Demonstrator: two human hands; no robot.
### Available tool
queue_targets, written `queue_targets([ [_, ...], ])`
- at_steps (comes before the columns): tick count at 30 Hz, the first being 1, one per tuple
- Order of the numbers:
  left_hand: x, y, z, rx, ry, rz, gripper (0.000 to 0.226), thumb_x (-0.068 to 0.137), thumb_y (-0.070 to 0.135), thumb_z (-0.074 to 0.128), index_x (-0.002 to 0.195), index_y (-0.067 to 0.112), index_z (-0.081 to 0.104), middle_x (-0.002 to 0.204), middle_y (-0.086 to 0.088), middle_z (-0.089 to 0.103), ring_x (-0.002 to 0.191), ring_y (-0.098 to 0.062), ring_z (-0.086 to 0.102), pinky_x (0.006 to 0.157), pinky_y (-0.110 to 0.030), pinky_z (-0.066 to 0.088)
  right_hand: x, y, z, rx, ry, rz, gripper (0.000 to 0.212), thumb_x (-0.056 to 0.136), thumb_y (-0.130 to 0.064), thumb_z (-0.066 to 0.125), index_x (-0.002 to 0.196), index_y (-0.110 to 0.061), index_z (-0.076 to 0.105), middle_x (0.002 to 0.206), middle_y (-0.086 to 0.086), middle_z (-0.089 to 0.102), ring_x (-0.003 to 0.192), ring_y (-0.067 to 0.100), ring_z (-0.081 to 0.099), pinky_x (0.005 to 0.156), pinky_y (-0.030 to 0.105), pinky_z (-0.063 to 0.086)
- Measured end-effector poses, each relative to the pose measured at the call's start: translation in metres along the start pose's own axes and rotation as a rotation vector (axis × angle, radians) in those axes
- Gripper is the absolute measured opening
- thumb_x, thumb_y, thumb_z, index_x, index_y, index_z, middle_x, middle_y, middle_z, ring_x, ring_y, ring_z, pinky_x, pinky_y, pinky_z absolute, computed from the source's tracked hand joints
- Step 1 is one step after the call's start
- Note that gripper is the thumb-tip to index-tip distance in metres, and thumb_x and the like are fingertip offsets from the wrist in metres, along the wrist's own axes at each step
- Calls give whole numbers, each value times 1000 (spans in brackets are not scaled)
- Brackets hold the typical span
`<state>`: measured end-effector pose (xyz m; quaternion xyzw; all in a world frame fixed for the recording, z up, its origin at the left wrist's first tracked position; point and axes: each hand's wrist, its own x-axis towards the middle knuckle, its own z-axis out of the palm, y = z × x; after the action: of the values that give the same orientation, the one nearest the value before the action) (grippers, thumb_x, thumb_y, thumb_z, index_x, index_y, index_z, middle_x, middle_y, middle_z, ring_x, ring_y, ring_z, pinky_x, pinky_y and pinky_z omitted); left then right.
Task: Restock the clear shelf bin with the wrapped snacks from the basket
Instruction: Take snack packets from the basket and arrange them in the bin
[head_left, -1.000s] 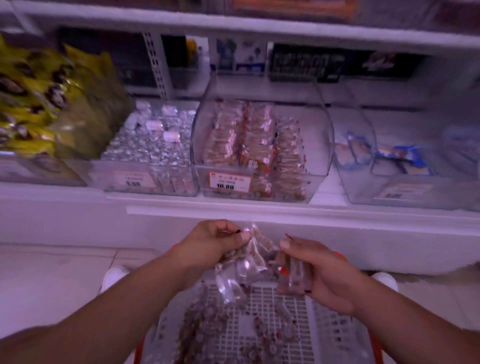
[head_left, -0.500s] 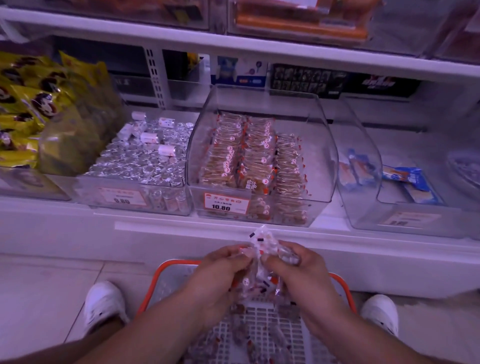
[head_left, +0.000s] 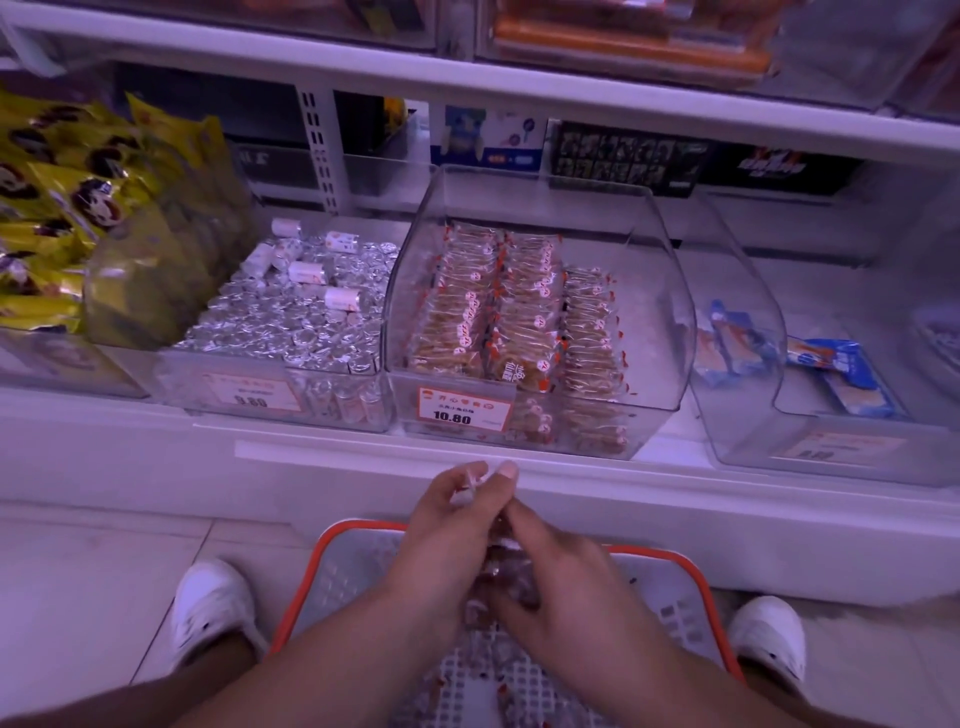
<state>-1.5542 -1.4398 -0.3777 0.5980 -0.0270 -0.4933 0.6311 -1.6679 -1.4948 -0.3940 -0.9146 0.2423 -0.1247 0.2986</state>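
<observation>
Left hand (head_left: 447, 525) and right hand (head_left: 558, 587) pinch crinkly wrapped snacks (head_left: 498, 566) — above the perforated, orange-rimmed basket (head_left: 670, 597).

The clear shelf bin (head_left: 670, 291) is see-through plastic, smooth and shiny. The wrapped snacks (head_left: 498, 312) inside it sit in thin clear film that shines a little. The price label (head_left: 462, 408) on its front looks like paper. The next bin holds foil-wrapped sweets (head_left: 291, 317), silver and very shiny, with crinkly tops. The yellow bags (head_left: 57, 208) are glossy plastic. The basket (head_left: 358, 566) is plastic, with a pale grid of holes and a smooth orange rim. The shelf (head_left: 519, 83) is white and smooth. The floor (head_left: 78, 582) is pale smooth tile. The shoes (head_left: 210, 603) look like white cloth.
</observation>
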Motion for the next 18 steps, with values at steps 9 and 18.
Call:
queue_targets([
  [9,10,13,-21,-174,-53,-2,28,94,5,59,119,16,65,98,-12,75,78,-28,73,59,-41,59,3,8,-28,514,159,226,29,83,-26,77,96,-45,59,82,1,76,51,16,58,50,31,47],
  [18,4,11,-17,-64,-211,-135,25,93,15,61,117,18,67,98,-16,74,72,-31,72,56,-38,57,13,3,-37,662,444,116,20,73,-20,82,90,-31,80,91,-12,77,89,2,71,74,16,55],
])
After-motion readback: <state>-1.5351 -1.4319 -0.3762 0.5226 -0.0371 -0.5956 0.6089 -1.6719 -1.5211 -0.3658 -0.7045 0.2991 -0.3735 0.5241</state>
